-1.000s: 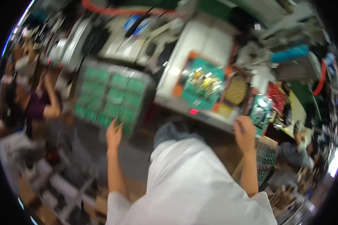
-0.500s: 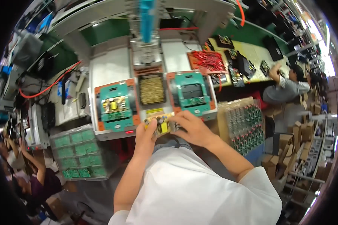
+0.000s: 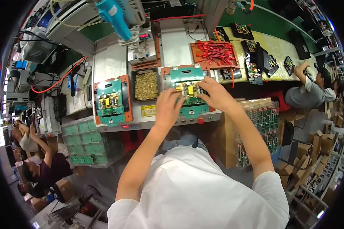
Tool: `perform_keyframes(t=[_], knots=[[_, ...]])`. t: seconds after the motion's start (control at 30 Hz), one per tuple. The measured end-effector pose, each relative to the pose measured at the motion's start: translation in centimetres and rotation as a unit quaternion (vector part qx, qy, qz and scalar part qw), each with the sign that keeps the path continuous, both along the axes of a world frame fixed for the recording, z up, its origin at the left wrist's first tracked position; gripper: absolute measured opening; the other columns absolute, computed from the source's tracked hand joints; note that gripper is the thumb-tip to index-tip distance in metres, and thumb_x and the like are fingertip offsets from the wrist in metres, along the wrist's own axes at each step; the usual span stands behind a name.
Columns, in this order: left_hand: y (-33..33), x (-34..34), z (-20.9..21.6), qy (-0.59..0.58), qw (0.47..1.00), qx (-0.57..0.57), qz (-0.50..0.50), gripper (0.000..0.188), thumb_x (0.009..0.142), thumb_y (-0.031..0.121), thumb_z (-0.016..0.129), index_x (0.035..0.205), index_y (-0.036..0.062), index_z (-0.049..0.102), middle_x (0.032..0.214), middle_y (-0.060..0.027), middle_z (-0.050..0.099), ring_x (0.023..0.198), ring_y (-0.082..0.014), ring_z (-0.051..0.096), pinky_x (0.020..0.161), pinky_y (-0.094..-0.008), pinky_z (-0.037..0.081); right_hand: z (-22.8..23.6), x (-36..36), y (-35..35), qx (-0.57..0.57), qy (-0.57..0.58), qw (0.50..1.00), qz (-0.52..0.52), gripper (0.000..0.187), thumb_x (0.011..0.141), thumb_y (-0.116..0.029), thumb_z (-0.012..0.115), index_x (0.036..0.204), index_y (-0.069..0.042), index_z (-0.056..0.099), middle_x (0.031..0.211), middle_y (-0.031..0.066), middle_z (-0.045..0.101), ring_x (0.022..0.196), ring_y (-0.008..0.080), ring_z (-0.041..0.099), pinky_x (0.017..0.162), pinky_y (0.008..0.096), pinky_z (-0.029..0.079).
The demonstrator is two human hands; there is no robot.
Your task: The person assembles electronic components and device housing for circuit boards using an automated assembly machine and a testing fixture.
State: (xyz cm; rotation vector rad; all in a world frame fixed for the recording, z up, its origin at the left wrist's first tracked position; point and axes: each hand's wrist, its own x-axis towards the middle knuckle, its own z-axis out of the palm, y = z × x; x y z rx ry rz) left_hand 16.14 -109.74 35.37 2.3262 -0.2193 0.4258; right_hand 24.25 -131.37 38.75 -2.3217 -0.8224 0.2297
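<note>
A circuit board [image 3: 190,90] with a yellow block and other components sits over the right-hand green fixture [image 3: 189,111]. My left hand [image 3: 167,108] grips its left end, fingertips at the board's edge. At the opposite end, the fingers of my right hand [image 3: 218,95] are bent onto the board. Whether it lies fully flat in the recess I cannot tell. To the left, a similar board [image 3: 107,101] rests in a second green fixture [image 3: 111,84], with neither hand on it. Between the fixtures stands a dark tray of small brass-coloured pieces [image 3: 146,86].
A blue cylindrical tool [image 3: 114,19] hangs above the bench. Red-tipped leads [image 3: 216,52] fill an orange tray behind my right hand. Stacked green boards [image 3: 80,141] stand at left, racked boards [image 3: 262,122] at right. Co-workers sit at both sides; one [image 3: 309,89] is at the yellow bench.
Both hands have moved forward and right, carrying the circuit board from in front of the bench onto the right-hand fixture, which was without a large board before. The view has shifted too.
</note>
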Motion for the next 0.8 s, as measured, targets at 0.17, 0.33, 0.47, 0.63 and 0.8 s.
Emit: perform_keyframes(t=[0.17, 0.33, 0.47, 0.63, 0.8], knots=[[1.4, -0.2, 1.6, 0.015, 0.999, 0.019, 0.040, 0.023, 0.082, 0.010, 0.076, 0.101, 0.0018, 0.066, 0.107, -0.0118, 0.063, 0.101, -0.0314, 0.060, 0.086, -0.0421, 0.048, 0.5, -0.6, 2.6, -0.010, 0.006, 1.000, 0.003, 0.036, 0.082, -0.009, 0.073, 0.115, 0.001, 0.062, 0.105, 0.0154, 0.055, 0.101, 0.0349, 0.058, 0.089, 0.0419, 0.048], [1.1, -0.5, 2.2, -0.004, 0.995, 0.083, 0.050, 0.028, 0.083, 0.012, 0.074, 0.109, 0.0051, 0.066, 0.112, -0.0095, 0.065, 0.104, -0.0302, 0.060, 0.091, -0.0414, 0.045, 0.9, -0.6, 2.6, 0.003, 0.032, 0.999, -0.001, 0.038, 0.082, -0.010, 0.073, 0.116, 0.001, 0.061, 0.107, 0.0149, 0.054, 0.103, 0.0339, 0.057, 0.090, 0.0418, 0.048], [1.8, -0.6, 2.3, 0.010, 0.997, 0.073, 0.013, 0.030, 0.082, 0.010, 0.074, 0.111, 0.0040, 0.067, 0.114, -0.0108, 0.065, 0.106, -0.0310, 0.061, 0.093, -0.0417, 0.045, 1.8, -2.0, 3.0, 0.068, -0.071, 0.994, -0.048, 0.030, 0.084, -0.011, 0.073, 0.111, -0.001, 0.065, 0.105, 0.0146, 0.060, 0.094, 0.0330, 0.061, 0.081, 0.0382, 0.051], [5.7, -2.3, 5.3, 0.008, 0.995, -0.059, 0.077, 0.030, 0.084, 0.006, 0.072, 0.113, 0.0027, 0.068, 0.117, -0.0118, 0.066, 0.110, -0.0310, 0.061, 0.094, -0.0399, 0.048, 0.7, -12.3, 4.9, 0.182, 0.096, 0.964, -0.167, 0.017, 0.089, -0.010, 0.068, 0.080, 0.003, 0.067, 0.067, 0.0145, 0.064, 0.055, 0.0255, 0.059, 0.055, 0.0328, 0.048], [13.1, -8.4, 6.0, 0.024, 0.973, -0.083, 0.214, 0.017, 0.091, -0.002, 0.063, 0.107, 0.0016, 0.069, 0.110, -0.0090, 0.067, 0.095, -0.0184, 0.063, 0.075, -0.0283, 0.048, -6.6, -16.1, 8.3, 0.108, 0.242, 0.948, -0.176, 0.030, 0.095, -0.017, 0.061, 0.077, 0.006, 0.066, 0.060, 0.0166, 0.062, 0.051, 0.0262, 0.060, 0.054, 0.0358, 0.048]])
